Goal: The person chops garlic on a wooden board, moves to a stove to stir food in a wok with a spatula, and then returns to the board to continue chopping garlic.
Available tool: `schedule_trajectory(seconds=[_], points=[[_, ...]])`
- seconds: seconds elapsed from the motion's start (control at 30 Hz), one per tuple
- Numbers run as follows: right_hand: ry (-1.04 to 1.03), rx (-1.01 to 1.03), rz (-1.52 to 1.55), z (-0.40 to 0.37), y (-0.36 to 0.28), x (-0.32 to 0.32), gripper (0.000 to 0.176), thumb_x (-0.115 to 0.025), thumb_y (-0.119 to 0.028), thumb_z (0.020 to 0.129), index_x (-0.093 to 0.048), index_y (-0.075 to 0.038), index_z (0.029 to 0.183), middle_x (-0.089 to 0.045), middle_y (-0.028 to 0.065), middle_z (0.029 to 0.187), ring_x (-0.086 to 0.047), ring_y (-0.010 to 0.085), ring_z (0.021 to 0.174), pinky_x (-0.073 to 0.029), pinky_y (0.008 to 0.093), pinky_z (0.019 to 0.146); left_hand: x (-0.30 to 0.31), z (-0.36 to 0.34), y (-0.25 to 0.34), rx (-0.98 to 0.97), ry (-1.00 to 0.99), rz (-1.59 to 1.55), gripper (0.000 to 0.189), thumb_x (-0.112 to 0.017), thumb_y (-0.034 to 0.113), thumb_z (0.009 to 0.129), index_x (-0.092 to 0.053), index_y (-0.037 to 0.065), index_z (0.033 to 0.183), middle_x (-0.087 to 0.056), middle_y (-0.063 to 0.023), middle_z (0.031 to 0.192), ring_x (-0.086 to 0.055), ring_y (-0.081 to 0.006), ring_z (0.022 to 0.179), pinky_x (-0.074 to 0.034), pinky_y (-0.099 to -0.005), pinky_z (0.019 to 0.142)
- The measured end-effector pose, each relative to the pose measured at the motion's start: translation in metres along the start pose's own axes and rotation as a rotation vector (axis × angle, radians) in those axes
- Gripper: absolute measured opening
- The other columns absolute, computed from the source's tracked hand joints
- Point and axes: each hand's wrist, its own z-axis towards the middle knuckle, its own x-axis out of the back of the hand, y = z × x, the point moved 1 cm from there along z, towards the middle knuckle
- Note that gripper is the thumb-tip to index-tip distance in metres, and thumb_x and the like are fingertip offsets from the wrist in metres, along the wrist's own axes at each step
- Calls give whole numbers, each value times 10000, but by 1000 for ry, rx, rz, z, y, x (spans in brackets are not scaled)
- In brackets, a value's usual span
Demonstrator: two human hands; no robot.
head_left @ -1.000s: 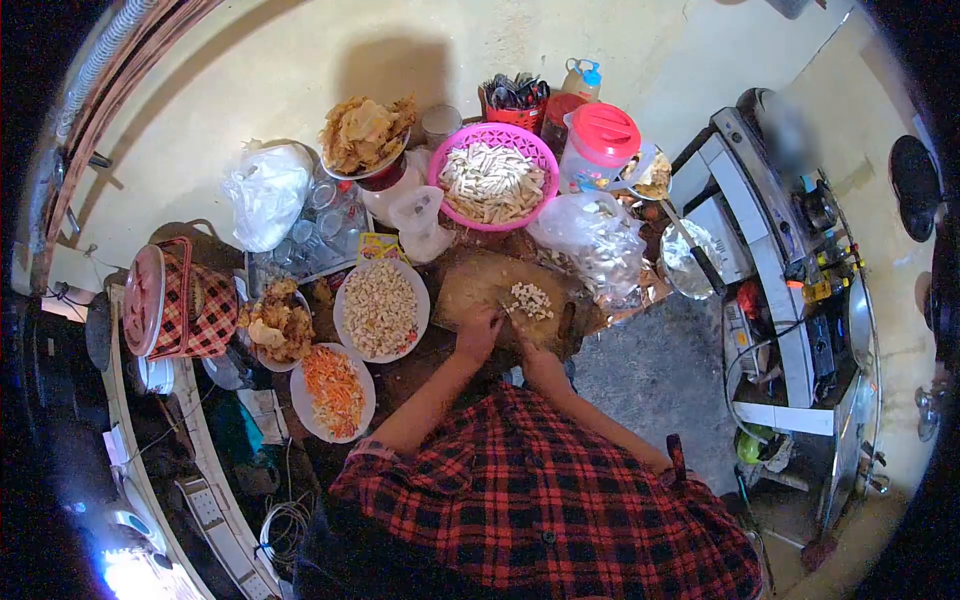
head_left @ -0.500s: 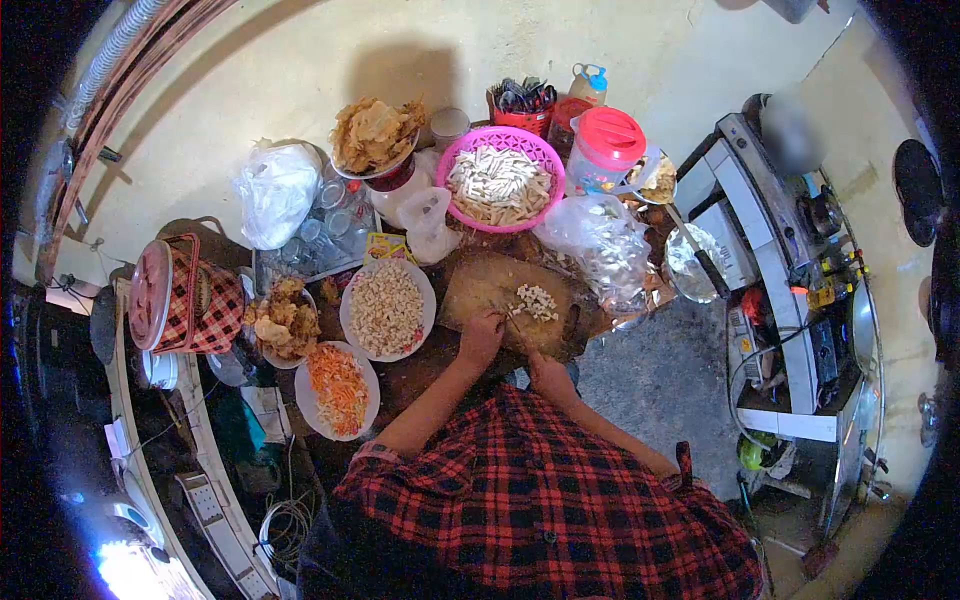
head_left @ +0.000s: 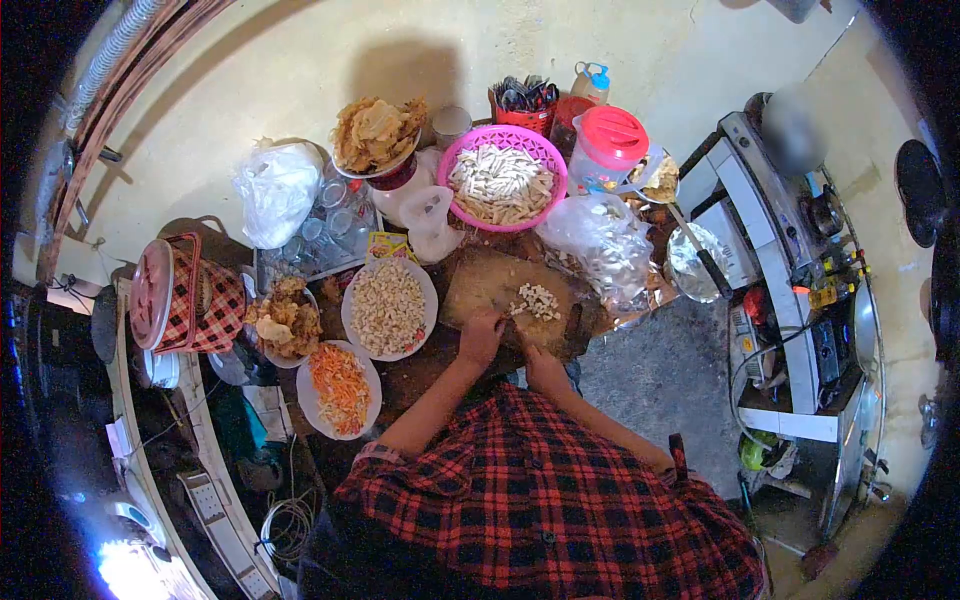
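Observation:
A brown cutting board (head_left: 477, 283) lies on the table in front of me, with a small heap of white chopped pieces (head_left: 537, 301) on it. My left hand (head_left: 482, 335) rests at the board's front edge, left of the heap, its fingers closed together; what they hold is too small to make out. Just to its right, my right hand (head_left: 544, 368) is closed around the handle of a knife, whose thin blade points up toward the pieces and is hardly visible. Beyond the board stands a pink basket (head_left: 558, 165) of white strips.
To the left are a plate of chopped white pieces (head_left: 388, 308), a plate of shredded orange and white food (head_left: 342, 392) and a bowl of fried food (head_left: 287, 322). Plastic bags (head_left: 600, 240), a red-lidded jug (head_left: 610, 150) and a metal pan (head_left: 697, 262) stand at the right.
My right hand has shifted slightly left and down, and the knife blade shows less than before. The left hand has barely moved.

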Motion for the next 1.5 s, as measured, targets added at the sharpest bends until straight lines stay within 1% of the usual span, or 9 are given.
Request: schedule_trajectory(seconds=[0.2,0.4,0.47,0.57,0.87,0.97,1.07,1.4,1.5], points=[[1,46,54,-13,8,1,593,-404,-100,858,-186,-181,1403,-556,263,791,-553,438,690,-440,517,633,2,0,-3,92,-24,-32,198,-635,122,723,-616,8,884,-604,-153,846,-565,-316,866,-456,-399,777],[134,145,-11,-11,-1,5,615,-437,-85,804,-241,-164,1381,-561,220,687,-573,384,607,-475,491,560,-2,-2,-8,-45,52,-28,177,-634,109,706,-618,2,846,-594,-157,906,-556,-313,892,-456,-392,800],[-44,29,-54,-7,4,1,621,-421,-85,828,-198,-184,1399,-564,282,814,-573,434,691,-467,498,627,4,-2,-1,19,5,-2,128,-625,88,692,-618,2,787,-592,-152,895,-551,-314,895,-455,-391,800],[-109,-37,-33,-3,-9,11,618,-414,-73,819,-212,-180,1393,-568,284,808,-570,441,672,-465,508,629,0,-3,-4,-44,91,3,91,-618,73,685,-614,4,743,-589,-150,871,-554,-316,871,-456,-392,789],[41,89,58,-8,-2,5,611,-427,-87,839,-201,-198,1396,-567,271,772,-568,437,716,-458,498,630,2,-4,-1,31,113,-61,87,-611,56,676,-597,14,752,-581,-158,787,-559,-332,819,-455,-410,746],[28,74,42,-10,-5,8,707,-435,-48,785,-162,-247,1406,-563,243,706,-568,409,609,-469,502,576,4,-4,-1,39,99,-61,121,-606,49,692,-560,19,800,-577,-163,774,-562,-350,796,-453,-425,715],[-77,5,7,-9,-15,15,617,-426,-93,841,-190,-198,1401,-567,264,762,-565,435,685,-458,506,622,12,-1,7,177,88,-103,164,-604,36,708,-507,24,840,-570,-170,756,-565,-367,754,-452,-437,669],[-81,-19,-73,6,-13,-3,706,-448,-72,783,-167,-247,1407,-575,260,746,-587,402,613,-479,511,576,10,-2,4,133,113,-119,208,-613,32,715,-455,29,851,-554,-173,712,-572,-379,699,-448,-445,607],[111,148,-26,0,-12,0,644,-429,-78,810,-197,-188,1400,-567,276,742,-567,421,617,-454,500,573,17,-2,11,73,153,-90,208,-611,31,715,-455,25,853,-550,-173,698,-571,-380,685,-446,-449,595]])
